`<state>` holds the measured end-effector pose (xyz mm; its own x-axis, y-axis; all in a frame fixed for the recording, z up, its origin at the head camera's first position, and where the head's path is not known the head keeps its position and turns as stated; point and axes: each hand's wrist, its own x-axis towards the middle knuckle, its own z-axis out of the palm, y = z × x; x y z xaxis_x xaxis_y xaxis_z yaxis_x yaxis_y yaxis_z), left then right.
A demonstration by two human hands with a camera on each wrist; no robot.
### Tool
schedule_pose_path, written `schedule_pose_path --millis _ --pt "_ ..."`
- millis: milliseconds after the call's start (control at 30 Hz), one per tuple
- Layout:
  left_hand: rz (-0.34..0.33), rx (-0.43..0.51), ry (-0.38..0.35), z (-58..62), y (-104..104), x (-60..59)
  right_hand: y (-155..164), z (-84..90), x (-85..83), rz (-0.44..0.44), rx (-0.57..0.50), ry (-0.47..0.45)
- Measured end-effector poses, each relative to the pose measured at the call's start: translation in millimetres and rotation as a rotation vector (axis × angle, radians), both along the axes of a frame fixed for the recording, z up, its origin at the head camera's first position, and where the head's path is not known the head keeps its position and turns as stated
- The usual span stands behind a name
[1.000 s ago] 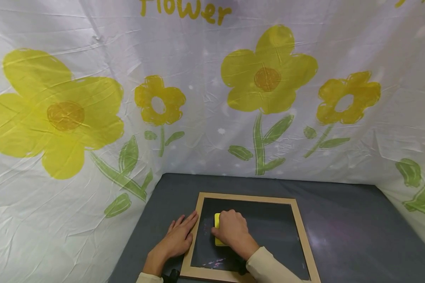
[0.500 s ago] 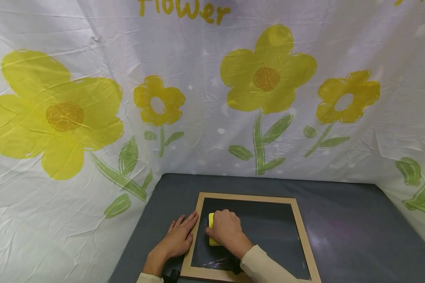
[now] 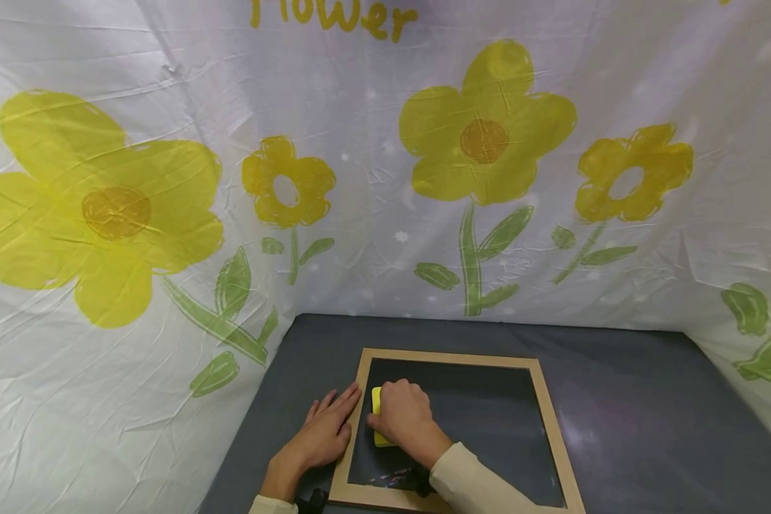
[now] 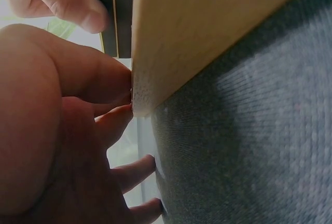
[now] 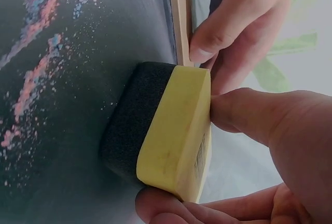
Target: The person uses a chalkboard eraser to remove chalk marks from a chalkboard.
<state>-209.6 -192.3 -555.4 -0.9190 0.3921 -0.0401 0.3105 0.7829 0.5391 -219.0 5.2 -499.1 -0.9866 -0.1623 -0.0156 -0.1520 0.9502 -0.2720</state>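
Observation:
A wood-framed chalkboard (image 3: 546, 428) lies flat on the dark grey table. My right hand (image 3: 403, 417) grips a yellow eraser (image 3: 375, 400) with a black pad (image 5: 129, 120) and presses it on the board near the left frame. Pink and blue chalk smears (image 3: 392, 477) show at the board's near edge, and the chalk smears (image 5: 36, 73) streak the board in the right wrist view. My left hand (image 3: 324, 428) lies flat on the table with its fingers (image 4: 111, 117) against the outer edge of the wooden frame (image 4: 192, 32).
A white cloth with yellow flowers (image 3: 485, 135) hangs behind and to both sides of the table (image 3: 649, 414). Bare grey tabletop lies to the right of the board and behind it.
My right hand has slid the eraser leftward across the board, closer to the left frame. The left hand has stayed where it was.

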Motion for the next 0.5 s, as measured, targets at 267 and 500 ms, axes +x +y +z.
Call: schedule_pose_path --millis 267,500 --pt "-0.001 0.003 0.011 -0.6 0.1 -1.1 -1.4 -0.8 -0.3 0.012 0.013 0.026" --pt "-0.003 0.003 0.009 -0.8 -0.3 -0.1 -0.3 -0.7 0.3 0.007 0.014 0.007"
